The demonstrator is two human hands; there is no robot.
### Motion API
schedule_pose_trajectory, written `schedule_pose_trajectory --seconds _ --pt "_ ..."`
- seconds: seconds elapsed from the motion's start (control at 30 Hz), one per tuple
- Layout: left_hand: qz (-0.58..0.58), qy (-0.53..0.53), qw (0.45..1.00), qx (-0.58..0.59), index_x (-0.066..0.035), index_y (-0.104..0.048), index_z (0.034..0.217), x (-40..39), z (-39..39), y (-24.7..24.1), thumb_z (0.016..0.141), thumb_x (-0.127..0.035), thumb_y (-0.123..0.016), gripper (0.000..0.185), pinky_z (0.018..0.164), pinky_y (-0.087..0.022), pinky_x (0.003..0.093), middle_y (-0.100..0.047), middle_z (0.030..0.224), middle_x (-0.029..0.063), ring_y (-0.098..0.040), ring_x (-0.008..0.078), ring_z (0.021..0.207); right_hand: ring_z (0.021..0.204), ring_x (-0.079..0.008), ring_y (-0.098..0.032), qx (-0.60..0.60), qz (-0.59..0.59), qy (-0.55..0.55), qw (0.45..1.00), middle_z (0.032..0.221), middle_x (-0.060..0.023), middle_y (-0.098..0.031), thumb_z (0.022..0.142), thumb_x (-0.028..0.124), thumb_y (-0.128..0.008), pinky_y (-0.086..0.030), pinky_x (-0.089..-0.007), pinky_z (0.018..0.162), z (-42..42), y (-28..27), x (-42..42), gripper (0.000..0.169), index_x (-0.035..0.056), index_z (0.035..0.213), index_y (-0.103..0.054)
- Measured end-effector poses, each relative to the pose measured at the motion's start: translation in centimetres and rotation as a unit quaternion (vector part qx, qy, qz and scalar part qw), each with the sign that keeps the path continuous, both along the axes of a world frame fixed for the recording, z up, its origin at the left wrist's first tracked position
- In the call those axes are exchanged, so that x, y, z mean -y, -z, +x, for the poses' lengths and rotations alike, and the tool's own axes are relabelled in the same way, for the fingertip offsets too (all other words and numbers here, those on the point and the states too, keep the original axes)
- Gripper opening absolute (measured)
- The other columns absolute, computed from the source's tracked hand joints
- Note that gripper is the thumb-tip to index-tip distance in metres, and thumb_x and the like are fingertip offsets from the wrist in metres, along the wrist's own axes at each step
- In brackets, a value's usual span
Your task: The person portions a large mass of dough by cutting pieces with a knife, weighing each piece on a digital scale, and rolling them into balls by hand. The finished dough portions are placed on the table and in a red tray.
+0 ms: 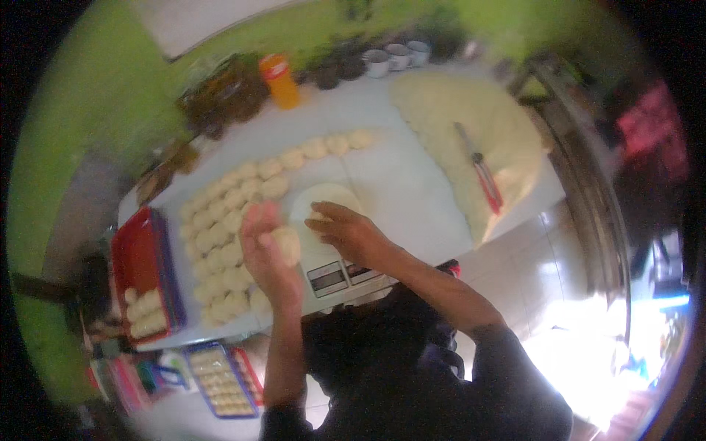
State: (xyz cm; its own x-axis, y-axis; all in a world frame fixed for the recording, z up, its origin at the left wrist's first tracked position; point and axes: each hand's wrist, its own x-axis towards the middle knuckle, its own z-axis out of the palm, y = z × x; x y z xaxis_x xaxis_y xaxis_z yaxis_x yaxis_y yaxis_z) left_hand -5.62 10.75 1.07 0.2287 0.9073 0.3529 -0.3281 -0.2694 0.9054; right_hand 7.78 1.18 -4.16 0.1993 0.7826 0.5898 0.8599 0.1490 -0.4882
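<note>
My left hand (266,253) is raised beside the kitchen scale, cradling a rounded piece of pale dough (288,246) against the thumb. Over the round plate (345,195) of the white digital scale hovers my right hand (350,231), fingers curled downward. Something pale shows under those fingertips, but blur hides whether they grip it. The scale's display panel (327,279) faces me. Left of the scale, many dough balls (215,237) sit in close rows on the table, one row trailing off to the upper right. A large flat sheet of dough (458,105) covers the table's right side.
A red-handled knife (485,182) lies on the dough sheet. Stacked trays (138,248) stand at the left edge, the top one holding several dough pieces. A blue tray of dough (220,380) is lower down. An orange bottle (280,82) and three cups (398,58) line the back.
</note>
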Motion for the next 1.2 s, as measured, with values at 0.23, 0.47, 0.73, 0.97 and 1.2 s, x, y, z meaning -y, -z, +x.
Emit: schedule_pose_trajectory --seconds 0.23,0.47,0.73,0.97,1.2 --pt "-0.013 0.158 0.987 -0.033 0.009 -0.053 0.121 4.8 4.0 1.5 0.098 -0.035 -0.054 0.050 0.096 -0.049 0.0446 -0.065 0.112 0.0182 -0.063 0.0291 0.107 0.098 -0.0267 -0.066 -0.379 -0.146 -0.058 0.912 0.113 -0.0196 -0.067 0.090 0.022 -0.068 -0.051 -0.0364 0.087 -1.5 -9.0 8.6 0.053 0.0039 0.137 -0.051" --pt "-0.289 0.286 0.911 0.071 -0.002 -0.061 0.105 6.8 4.3 2.4 0.096 -0.047 -0.051 0.047 0.094 -0.049 0.0478 -0.066 0.104 0.0170 -0.064 0.0307 0.101 0.081 -0.0316 -0.062 0.186 -0.299 0.329 0.876 0.083 -0.0109 -0.065 0.081 0.017 -0.066 -0.047 -0.0492 0.076 12.4 -2.8 19.2 0.014 0.0084 0.092 -0.066" --pt "-0.488 0.354 0.777 0.180 0.000 -0.052 0.127 8.3 4.7 2.4 0.093 -0.072 -0.025 0.084 0.102 -0.042 0.0488 -0.057 0.126 0.0225 -0.056 0.0368 0.118 0.101 -0.0293 -0.061 -0.097 -0.046 0.183 0.977 0.106 -0.0129 -0.067 0.082 0.021 -0.071 -0.046 -0.0409 0.091 0.0 -6.4 11.5 0.023 0.0080 0.101 -0.071" --pt "-0.432 0.413 0.737 0.316 -0.005 -0.025 0.151 9.9 5.2 2.0 0.089 -0.079 -0.022 0.096 0.113 -0.028 0.0475 -0.032 0.151 0.0224 -0.036 0.0333 0.138 0.137 -0.0418 -0.028 -0.289 -0.043 0.031 0.956 0.147 -0.0218 -0.034 0.091 0.054 -0.048 -0.010 -0.0555 0.113 -1.1 -5.7 6.3 0.066 0.0043 0.134 -0.051" --pt "-0.286 0.388 0.871 0.099 -0.004 -0.034 0.146 14.0 5.1 4.6 0.099 -0.050 -0.040 0.066 0.109 -0.030 0.0360 -0.040 0.145 0.0176 -0.039 0.0224 0.132 0.148 -0.0366 -0.010 -0.220 0.021 0.069 0.973 0.160 -0.0209 -0.011 0.088 0.076 -0.021 -0.003 -0.0519 0.117 0.3 -9.3 7.4 0.097 0.0051 0.154 -0.016"
